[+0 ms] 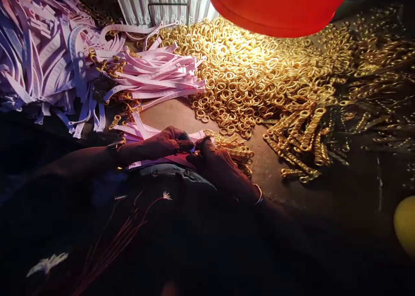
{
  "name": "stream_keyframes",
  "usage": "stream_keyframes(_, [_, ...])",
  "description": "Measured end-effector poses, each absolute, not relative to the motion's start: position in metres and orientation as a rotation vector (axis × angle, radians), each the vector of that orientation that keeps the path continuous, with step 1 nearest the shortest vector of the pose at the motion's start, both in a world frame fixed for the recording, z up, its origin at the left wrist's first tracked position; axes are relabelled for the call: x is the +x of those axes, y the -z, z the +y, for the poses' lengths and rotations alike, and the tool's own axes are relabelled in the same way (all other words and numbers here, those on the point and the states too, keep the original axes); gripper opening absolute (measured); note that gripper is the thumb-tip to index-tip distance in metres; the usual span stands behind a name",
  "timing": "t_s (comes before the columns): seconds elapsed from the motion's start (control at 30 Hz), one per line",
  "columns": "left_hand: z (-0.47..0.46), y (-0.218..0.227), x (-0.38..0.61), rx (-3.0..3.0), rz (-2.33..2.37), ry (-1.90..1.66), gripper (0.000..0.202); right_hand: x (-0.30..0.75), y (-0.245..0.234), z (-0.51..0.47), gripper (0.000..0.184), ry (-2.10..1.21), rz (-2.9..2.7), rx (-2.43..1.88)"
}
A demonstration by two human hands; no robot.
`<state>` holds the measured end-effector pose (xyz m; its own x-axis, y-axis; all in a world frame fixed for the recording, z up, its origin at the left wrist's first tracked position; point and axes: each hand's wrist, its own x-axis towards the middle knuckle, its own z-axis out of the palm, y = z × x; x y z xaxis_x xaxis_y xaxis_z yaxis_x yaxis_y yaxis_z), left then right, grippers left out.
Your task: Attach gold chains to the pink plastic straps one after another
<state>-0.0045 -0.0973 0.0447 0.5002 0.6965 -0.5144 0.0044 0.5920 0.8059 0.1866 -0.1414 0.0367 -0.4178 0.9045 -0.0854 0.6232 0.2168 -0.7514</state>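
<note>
My left hand (165, 142) and my right hand (218, 166) meet at the near edge of a brown table (168, 112), fingers pinched together over a pale pink strap (194, 136) that lies across a small stack of such straps. Both hands are closed on that strap; whether a ring sits between the fingertips is hidden. A small cluster of gold rings (238, 151) lies just right of my right hand. A great heap of loose gold rings (246, 80) spreads behind the hands under a lamp.
A red lamp shade (279, 8) hangs over the heap. Piles of pink straps (155, 77) and more straps (39, 54) fill the left. Gold elongated fittings (301, 136) lie right of the rings. A yellow round object (405, 224) sits at the right edge.
</note>
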Motion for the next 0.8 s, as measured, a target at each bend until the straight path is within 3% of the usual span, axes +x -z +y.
stream_keyframes(0.17, [-0.125, -0.034, -0.004, 0.770, 0.847, -0.442, 0.021, 0.185, -0.023, -0.168, 0.037, -1.185, -1.968, -1.515])
stream_keyframes(0.3, [-0.130, -0.032, -0.002, 0.761, 0.885, -0.497, 0.020, 0.180, -0.018, -0.172, 0.033, -1.366, -1.666, -1.565])
stream_keyframes(0.63, [-0.133, -0.010, 0.005, 0.650, 0.925, -0.453, 0.029, 0.180, -0.006, -0.156, 0.039, -1.540, -1.857, -1.270])
stream_keyframes(0.8, [-0.131, -0.010, 0.012, 0.606, 0.925, -0.446, 0.027, 0.185, -0.001, -0.154, 0.032, -1.440, -2.005, -1.334])
